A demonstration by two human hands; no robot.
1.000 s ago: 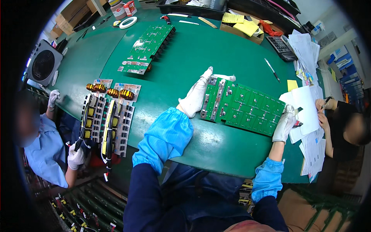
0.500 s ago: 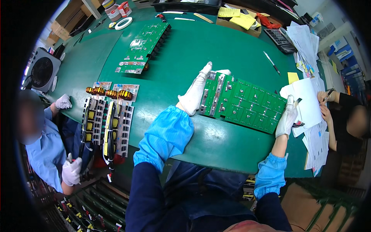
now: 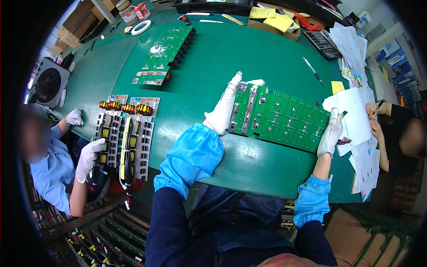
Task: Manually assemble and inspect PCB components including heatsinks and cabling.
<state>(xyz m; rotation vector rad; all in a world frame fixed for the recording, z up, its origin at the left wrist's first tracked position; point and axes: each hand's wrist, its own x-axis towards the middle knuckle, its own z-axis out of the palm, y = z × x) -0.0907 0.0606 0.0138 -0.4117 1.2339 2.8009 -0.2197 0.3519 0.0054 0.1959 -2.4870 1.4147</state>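
A green circuit board [image 3: 289, 119] with rows of solder joints is held tilted above the near side of the green table. My gloved left hand [image 3: 223, 109] grips its left end, the thumb along the edge and other fingertips showing behind the top. At the right end, my gloved right hand [image 3: 329, 135] is closed on the board's edge; its far fingers are hidden. A small flat piece sticks out beside the right fingers, and a bundle of coloured wires [image 3: 344, 141] shows next to that hand. Both forearms wear light blue sleeve covers.
Another circuit board [image 3: 162, 55] lies farther back. At left, a person's gloved hand [image 3: 89, 158] touches boards with copper coils [image 3: 129, 108]. At right, another person writes on white papers [image 3: 351, 115]. A pen [image 3: 313, 70], calculator [image 3: 321, 43], tape roll [image 3: 141, 27] and fan [image 3: 48, 84] stand around.
The person at left has raised the lower gloved hand from below the table edge up to the boards with coils. My hands and the circuit board have hardly moved.
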